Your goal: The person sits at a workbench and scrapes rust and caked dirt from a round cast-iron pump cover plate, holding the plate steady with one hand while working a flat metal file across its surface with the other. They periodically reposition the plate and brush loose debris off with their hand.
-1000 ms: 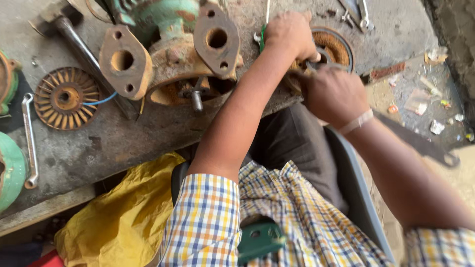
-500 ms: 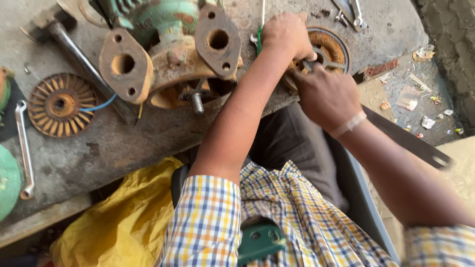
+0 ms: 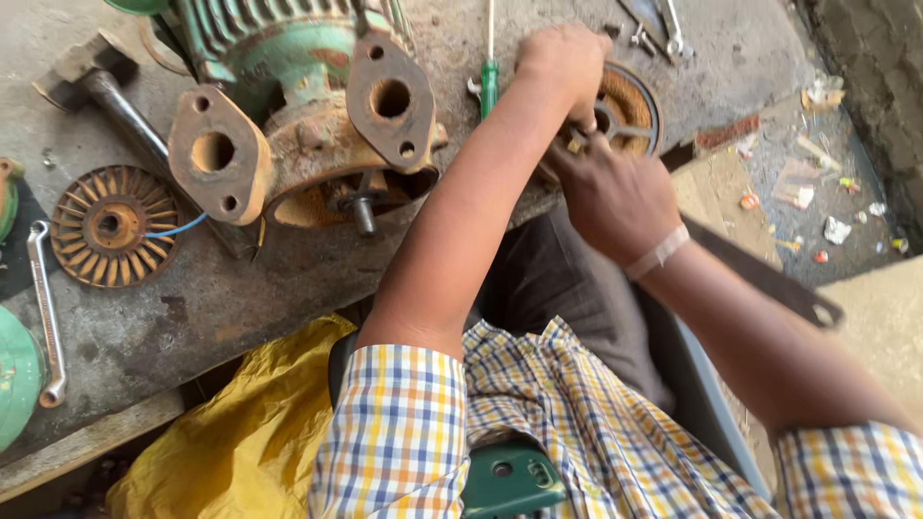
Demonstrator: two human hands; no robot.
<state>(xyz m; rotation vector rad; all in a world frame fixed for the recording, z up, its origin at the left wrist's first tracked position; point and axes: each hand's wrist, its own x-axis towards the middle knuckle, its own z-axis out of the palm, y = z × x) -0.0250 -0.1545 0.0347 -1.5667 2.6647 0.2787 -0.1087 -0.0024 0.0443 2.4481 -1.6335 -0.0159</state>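
Both hands meet at the far edge of the bench, over a rusty disc [image 3: 630, 111]. The left hand [image 3: 567, 62] lies on top of the disc with its fingers curled down on the left side of it; it seems to press the disc, but the fingertips are hidden, so I cannot tell if they are closed on something. The right hand [image 3: 615, 197] comes from below and touches the near rim of the disc. Its fingers are bent together around a small part at the rim, which is too hidden to name. A pale band sits on the right wrist.

The disc lies flat on the grey bench [image 3: 192, 317], near its right end. Just left of the left hand a green screwdriver [image 3: 489, 72] lies with the shaft pointing away. Beyond the disc, some small wrenches [image 3: 663, 29] lie at the top edge.

Further left stands the pump [image 3: 298, 125], green and rusty, with two rusty flanges turned up and a short shaft toward the person. A hammer [image 3: 96, 72] lies behind it on the left. Near the left end lie a rusty impeller [image 3: 106, 226] with a blue wire, and beside it a spanner [image 3: 43, 308]. A yellow bag [image 3: 240, 432] hangs under the bench, by the left sleeve.
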